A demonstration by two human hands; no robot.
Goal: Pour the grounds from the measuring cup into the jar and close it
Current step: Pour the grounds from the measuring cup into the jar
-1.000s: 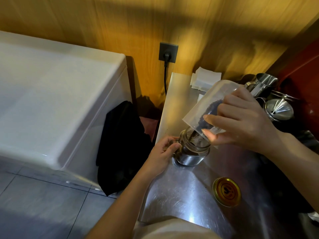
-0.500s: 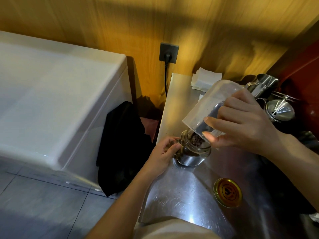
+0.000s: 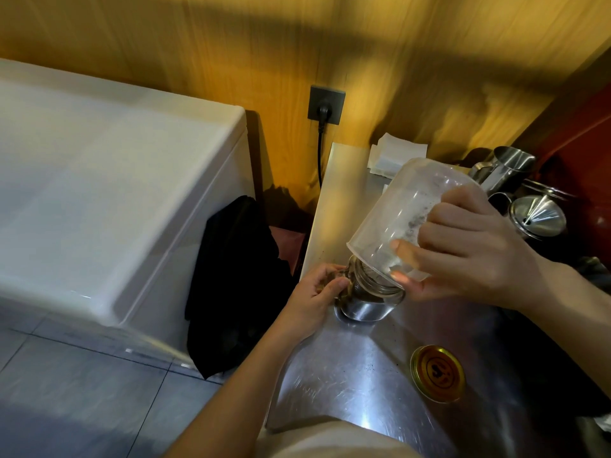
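A small glass jar [image 3: 367, 300] stands open on the steel counter [image 3: 347, 385], with dark grounds inside it. My left hand [image 3: 317, 297] grips the jar's left side. My right hand [image 3: 469, 246] holds a clear plastic measuring cup [image 3: 400, 219], tipped steeply with its rim over the jar's mouth. Only a dusting of grounds clings to the cup's inside. The jar's gold lid [image 3: 437, 372] lies flat on the counter to the right front of the jar, apart from both hands.
Steel pitchers [image 3: 506, 166] and a metal funnel [image 3: 537, 218] crowd the counter's far right. A stack of white paper [image 3: 395, 155] lies at the back. A white chest appliance [image 3: 99, 193] stands left, with black cloth [image 3: 234, 282] in the gap. A wall socket [image 3: 325, 105] holds a plug.
The dark grounds have slid out of the measuring cup into the jar, leaving the cup nearly bare. My right hand has tipped the cup steeper. My left hand stayed on the jar.
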